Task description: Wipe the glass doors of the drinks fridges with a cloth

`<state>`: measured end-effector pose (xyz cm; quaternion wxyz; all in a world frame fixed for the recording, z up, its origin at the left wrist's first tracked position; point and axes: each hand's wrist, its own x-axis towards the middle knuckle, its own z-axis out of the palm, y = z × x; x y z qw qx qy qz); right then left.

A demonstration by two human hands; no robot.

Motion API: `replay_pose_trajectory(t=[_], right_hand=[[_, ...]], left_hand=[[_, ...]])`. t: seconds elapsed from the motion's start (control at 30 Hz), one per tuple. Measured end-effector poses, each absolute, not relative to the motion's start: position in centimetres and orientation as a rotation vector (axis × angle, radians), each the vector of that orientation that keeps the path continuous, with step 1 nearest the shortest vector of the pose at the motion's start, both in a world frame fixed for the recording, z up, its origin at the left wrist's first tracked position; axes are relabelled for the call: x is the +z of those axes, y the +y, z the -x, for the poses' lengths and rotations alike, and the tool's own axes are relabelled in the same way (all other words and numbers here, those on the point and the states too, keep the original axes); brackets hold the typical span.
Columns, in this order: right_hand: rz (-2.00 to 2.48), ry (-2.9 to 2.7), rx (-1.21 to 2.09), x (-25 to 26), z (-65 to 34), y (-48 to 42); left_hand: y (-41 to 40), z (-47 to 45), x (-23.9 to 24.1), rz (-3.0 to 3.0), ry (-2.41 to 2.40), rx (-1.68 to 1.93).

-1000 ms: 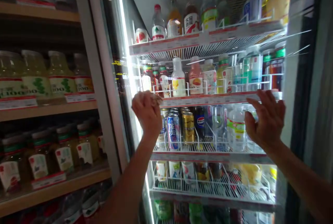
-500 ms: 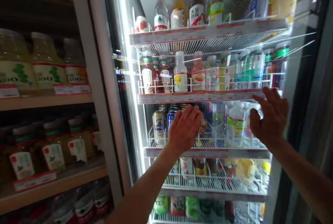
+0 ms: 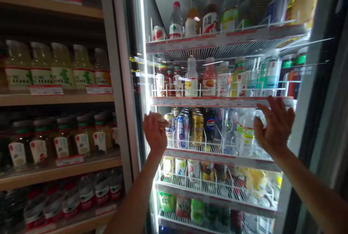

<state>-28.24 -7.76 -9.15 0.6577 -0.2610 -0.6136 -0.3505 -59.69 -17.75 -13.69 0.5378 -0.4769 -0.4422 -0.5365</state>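
A drinks fridge with wire shelves stands before me, and light reflections lie across its glass front. My left hand (image 3: 154, 132) is up at the fridge's left edge, beside a silver-and-gold can (image 3: 170, 127). Its fingers look extended toward the glass, with a tan patch next to them that seems to be their reflection; I see no object in it. My right hand (image 3: 274, 125) is raised at the right side, open, fingers apart, in front of large clear bottles (image 3: 246, 132). Whether either palm touches the glass I cannot tell. Between the hands show a blue-and-silver can (image 3: 182, 130) and gold cans (image 3: 197, 128).
To the left, wooden shelves (image 3: 54, 99) carry juice bottles (image 3: 62, 65) and green-capped bottles (image 3: 81, 138). A grey upright post (image 3: 122, 92) divides them from the fridge. Price strips run along the fridge's shelf edges (image 3: 217, 101). A dark door frame (image 3: 307, 118) borders the right side.
My left hand has moved left, from in front of the middle cans to the fridge's left edge. The right hand stays raised at the right. The view has shifted, showing more of the left shelves.
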Motion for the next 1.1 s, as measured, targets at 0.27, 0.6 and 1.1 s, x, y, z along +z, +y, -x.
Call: replay_pose_trajectory(t=[0.27, 0.6, 1.1], right_hand=[[0.569, -1.432, -0.814, -9.4, 27.9, -7.6], [0.536, -1.421, -0.847, -9.3, 28.1, -7.7], [0.515, -1.383, -0.914, -9.4, 28.3, -7.7]], left_hand=[[-17.2, 57.0, -15.8, 1.400, -1.009, -1.086], [-16.0, 55.4, -7.7, 1.629, -0.816, -0.809], [-15.2, 55.7, 4.2, 1.300, -1.017, -1.219]])
